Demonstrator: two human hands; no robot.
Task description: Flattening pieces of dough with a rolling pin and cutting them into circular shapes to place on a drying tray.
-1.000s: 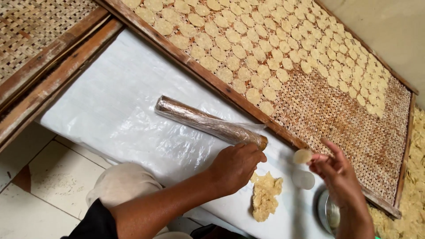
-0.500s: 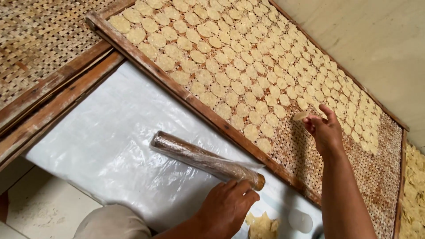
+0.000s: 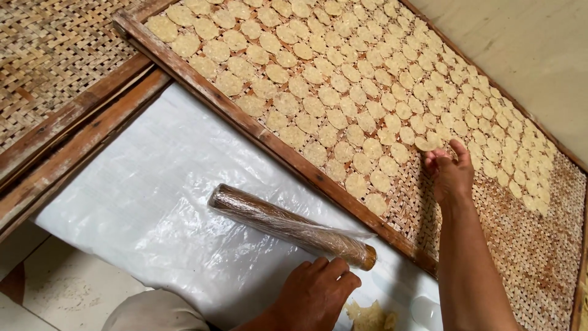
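Placement step: right hand (image 3: 450, 175) pinches 1 dough disc (image 3: 427, 143) at the row end on the woven tray (image 3: 527, 245); left hand (image 3: 315, 294), loosely curled and empty, rests by the wrapped rolling pin (image 3: 288, 225); next, press the disc flat beside its neighbours.

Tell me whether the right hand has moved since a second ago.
Yes. The right hand went from the white plastic sheet, over the wooden frame rail, onto the woven bamboo drying tray.
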